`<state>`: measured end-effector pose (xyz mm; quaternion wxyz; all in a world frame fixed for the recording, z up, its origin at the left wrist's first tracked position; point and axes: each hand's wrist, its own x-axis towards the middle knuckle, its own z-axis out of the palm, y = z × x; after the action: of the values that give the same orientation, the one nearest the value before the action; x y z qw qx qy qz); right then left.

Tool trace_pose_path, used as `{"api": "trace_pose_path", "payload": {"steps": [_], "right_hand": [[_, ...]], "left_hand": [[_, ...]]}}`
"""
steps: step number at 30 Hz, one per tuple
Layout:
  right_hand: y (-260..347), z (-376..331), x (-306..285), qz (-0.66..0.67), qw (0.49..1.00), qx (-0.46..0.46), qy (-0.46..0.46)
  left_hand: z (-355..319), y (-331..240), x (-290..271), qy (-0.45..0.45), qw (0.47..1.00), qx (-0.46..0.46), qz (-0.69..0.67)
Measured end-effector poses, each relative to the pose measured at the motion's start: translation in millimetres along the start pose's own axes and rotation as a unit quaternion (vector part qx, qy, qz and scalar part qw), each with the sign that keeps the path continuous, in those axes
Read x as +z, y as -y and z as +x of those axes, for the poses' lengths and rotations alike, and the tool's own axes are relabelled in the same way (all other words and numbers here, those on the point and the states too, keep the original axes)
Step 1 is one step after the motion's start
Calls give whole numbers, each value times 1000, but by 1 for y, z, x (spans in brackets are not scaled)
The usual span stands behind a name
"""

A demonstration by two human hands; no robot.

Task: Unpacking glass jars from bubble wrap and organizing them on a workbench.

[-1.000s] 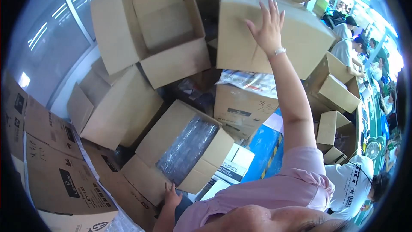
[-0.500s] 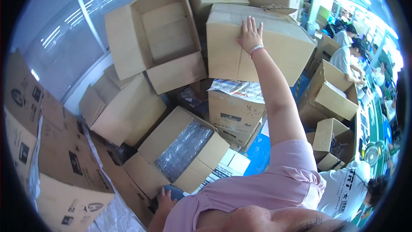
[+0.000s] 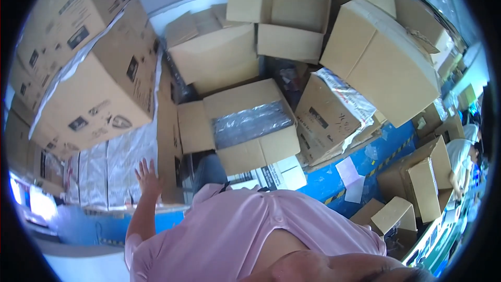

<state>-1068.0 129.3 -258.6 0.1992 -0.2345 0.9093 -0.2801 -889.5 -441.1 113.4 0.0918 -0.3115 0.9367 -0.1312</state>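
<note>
Left hand (image 3: 149, 180) seen with fingers spread, raised at the near edge of a white-wrapped stack (image 3: 122, 169); contact could not be made out. Beyond the hand, printed brown cartons (image 3: 112, 115) were stacked. To its right, an open carton (image 3: 258, 156) was noted, flaps spread, clear plastic wrapping (image 3: 253, 125) exposed inside. Farther right, a brown carton (image 3: 323, 117) was partly covered by a printed sheet (image 3: 347, 94); a large plain carton (image 3: 386, 68) was seen just beyond. Well right of the hand, a pale sheet (image 3: 351, 177) was left on blue floor (image 3: 323, 190).
</note>
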Motion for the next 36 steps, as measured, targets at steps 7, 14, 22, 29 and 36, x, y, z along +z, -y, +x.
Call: {"api": "trace_pose_path", "payload": {"steps": [7,14,22,29,36], "right_hand": [[-8,-46,-37,-31,986,166,-11],[-4,-112,-68,-44,939,342,-18],[4,-127,-2,-45,961,255,99],[28,-123,6,-45,948,239,206],[44,-106,31,-59,917,221,326]], "left_hand": [[-4,23,69,-61,970,-82,-222],[-4,28,68,-91,966,-85,-224],[-8,13,58,-90,970,-79,-210],[-13,21,59,-127,966,-30,-224],[-9,18,43,-114,970,-52,-211]]}}
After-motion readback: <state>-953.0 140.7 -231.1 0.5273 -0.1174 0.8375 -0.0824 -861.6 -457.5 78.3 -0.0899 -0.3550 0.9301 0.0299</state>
